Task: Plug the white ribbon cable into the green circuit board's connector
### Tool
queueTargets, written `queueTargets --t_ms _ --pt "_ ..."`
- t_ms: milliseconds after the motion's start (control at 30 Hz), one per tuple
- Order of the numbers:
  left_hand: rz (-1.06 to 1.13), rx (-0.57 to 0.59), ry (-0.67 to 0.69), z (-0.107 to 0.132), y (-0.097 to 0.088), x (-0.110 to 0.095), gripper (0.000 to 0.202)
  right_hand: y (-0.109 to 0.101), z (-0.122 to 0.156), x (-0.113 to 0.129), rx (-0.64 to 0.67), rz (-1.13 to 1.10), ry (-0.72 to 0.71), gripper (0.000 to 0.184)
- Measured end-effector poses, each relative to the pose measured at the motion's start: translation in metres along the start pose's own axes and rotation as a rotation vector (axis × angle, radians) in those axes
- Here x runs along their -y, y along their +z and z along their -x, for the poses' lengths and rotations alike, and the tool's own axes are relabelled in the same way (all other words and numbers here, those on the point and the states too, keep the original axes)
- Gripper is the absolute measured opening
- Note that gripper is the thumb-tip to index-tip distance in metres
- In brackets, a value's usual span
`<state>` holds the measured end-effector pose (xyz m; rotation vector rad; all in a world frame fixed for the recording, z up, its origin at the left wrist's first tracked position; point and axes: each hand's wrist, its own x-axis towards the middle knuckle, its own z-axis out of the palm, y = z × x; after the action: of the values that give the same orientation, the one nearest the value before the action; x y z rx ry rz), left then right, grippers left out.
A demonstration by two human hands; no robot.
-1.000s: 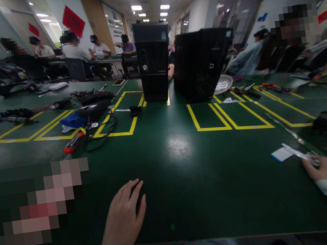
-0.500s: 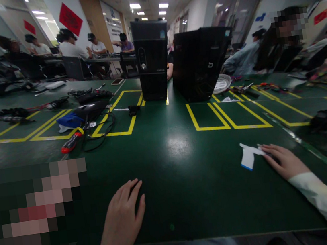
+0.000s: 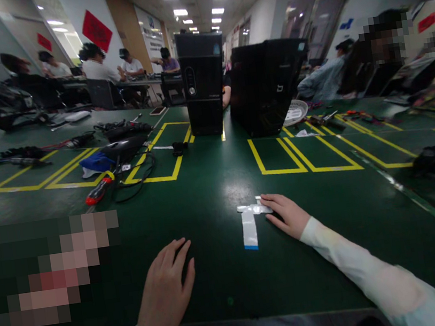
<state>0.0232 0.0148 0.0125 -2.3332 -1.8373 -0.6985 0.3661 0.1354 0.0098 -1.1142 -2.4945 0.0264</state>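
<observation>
A white flat ribbon cable (image 3: 249, 229) with a blue tip lies bent in a T shape on the green table (image 3: 224, 270), near its middle. My right hand (image 3: 288, 215) has its thumb and fingers closed at the cable's right end; part of that end is hidden under the fingertips. To the left of the cable, apart from it, my left hand (image 3: 165, 286) rests on the tabletop holding nothing, with its fingers stretched out and the thumb apart.
Two black computer towers (image 3: 203, 86) stand at the back centre. A red-and-black screwdriver (image 3: 99, 191) lies left, beside dark cables and a blue-and-black item (image 3: 98, 162). Yellow tape outlines (image 3: 283, 171) mark the table. A pixelated patch covers the lower left. People sit around.
My right hand has moved left across the table, bringing the ribbon cable from the right side to the middle. My left hand stays about where it was.
</observation>
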Motion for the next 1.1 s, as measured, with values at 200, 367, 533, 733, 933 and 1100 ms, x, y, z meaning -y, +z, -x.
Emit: queueTargets --t_ms 200,367,533,733,933,1100 --pt "0.006 0.011 -0.01 0.0 -0.002 0.0 0.038 0.012 -0.029 0.044 0.075 -0.06 -0.093 0.041" --pt "0.001 0.029 -0.029 0.0 -0.002 0.0 0.04 0.013 -0.026 0.068 0.144 -0.084 -0.153 0.047" --pt "-0.011 0.043 -0.038 0.0 -0.001 0.001 0.041 0.012 -0.02 0.085 0.185 -0.108 -0.141 0.051" --pt "-0.026 0.058 -0.036 -0.001 -0.002 0.001 0.041 0.012 -0.02 0.094 0.213 -0.124 -0.115 0.054" --pt "-0.021 0.058 -0.053 0.0 0.001 0.003 0.041 0.006 -0.021 0.095 0.274 -0.133 -0.108 0.057" --pt "-0.017 0.06 -0.053 0.003 0.003 0.005 0.041 0.006 -0.02 0.096 0.292 -0.117 -0.116 0.057"
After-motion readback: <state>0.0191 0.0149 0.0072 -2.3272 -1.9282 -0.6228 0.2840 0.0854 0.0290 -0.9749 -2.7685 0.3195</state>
